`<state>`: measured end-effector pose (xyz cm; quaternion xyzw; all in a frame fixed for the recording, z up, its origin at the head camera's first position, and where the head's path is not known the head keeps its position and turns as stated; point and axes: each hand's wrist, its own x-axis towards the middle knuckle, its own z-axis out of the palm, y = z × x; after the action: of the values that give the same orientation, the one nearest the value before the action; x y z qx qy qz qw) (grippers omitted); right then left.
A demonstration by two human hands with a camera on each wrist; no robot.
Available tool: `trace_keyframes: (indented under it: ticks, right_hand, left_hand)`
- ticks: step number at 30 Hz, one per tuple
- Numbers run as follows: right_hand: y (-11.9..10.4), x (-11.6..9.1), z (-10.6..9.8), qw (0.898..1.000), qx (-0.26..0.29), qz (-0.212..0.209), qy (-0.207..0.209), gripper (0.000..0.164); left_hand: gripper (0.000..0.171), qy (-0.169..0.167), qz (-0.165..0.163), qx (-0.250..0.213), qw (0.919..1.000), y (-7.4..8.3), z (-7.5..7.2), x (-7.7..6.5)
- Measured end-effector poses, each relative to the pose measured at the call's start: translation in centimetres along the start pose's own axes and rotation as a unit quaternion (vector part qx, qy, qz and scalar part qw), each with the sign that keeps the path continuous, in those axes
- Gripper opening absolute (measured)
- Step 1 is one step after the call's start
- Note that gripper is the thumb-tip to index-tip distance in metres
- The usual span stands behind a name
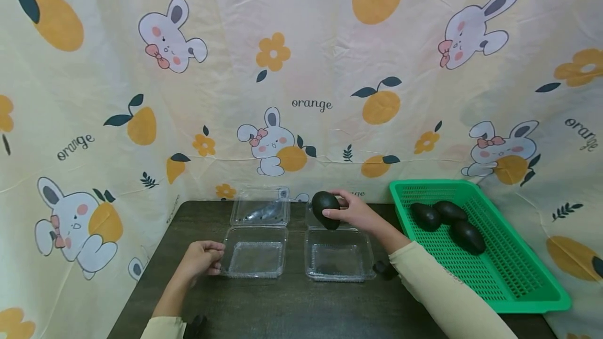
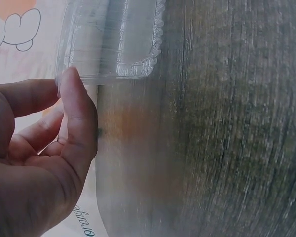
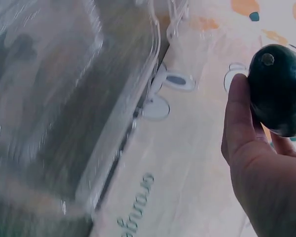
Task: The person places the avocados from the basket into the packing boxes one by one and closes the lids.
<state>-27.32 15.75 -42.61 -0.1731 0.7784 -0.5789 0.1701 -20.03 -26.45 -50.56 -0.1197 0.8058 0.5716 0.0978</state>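
Note:
In the head view my right hand (image 1: 354, 216) grips a dark green avocado (image 1: 325, 209) in the air over the hinge side of the right clear plastic clamshell box (image 1: 339, 260). The right wrist view shows the avocado's round stem scar, with the fingers (image 3: 239, 116) around its side. My left hand (image 1: 200, 261) pinches the left edge of the other clear clamshell box (image 1: 256, 259) between thumb and fingertips. Both boxes lie with lids raised at the back; the left lid (image 1: 260, 212) shows plainly, while the avocado and hand partly cover the right one.
A green plastic basket (image 1: 509, 281) stands at the right, holding three more avocados (image 1: 467, 237). The dark wooden table (image 1: 292, 310) ends at the back against a patterned cloth (image 1: 320, 67).

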Motion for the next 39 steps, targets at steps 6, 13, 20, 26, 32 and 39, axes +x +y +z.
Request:
trace_keyframes:
  ticks: [6,13,20,26,32,39]
  right_hand:
    - [0.2,1.0,2.3,0.998,0.063,0.013,-0.015,0.065]
    - [0.6,2.0,5.0,0.994,0.098,0.037,-0.033,0.065]
    - [0.6,3.2,7.6,0.992,0.113,0.052,-0.037,0.063]
    - [0.4,4.0,10.4,0.986,0.138,0.070,-0.053,0.056]
    - [0.5,4.9,13.1,0.982,0.151,0.099,-0.056,0.053]
    - [0.4,5.8,15.2,0.979,0.153,0.123,-0.049,0.051]
  left_hand:
    - [0.026,0.001,-0.002,0.000,1.0000,-0.1,0.0,0.1]
    - [0.028,-0.001,-0.008,-0.001,1.0000,-0.2,0.1,-0.1]
    - [0.027,-0.001,0.006,-0.009,0.9999,-0.2,0.1,-0.1]
    - [0.026,0.003,0.004,-0.006,1.0000,-0.2,0.2,0.0]
    - [0.027,0.003,0.003,-0.004,1.0000,-0.1,0.3,0.0]
    - [0.028,0.007,0.002,-0.002,1.0000,-0.1,0.3,0.2]
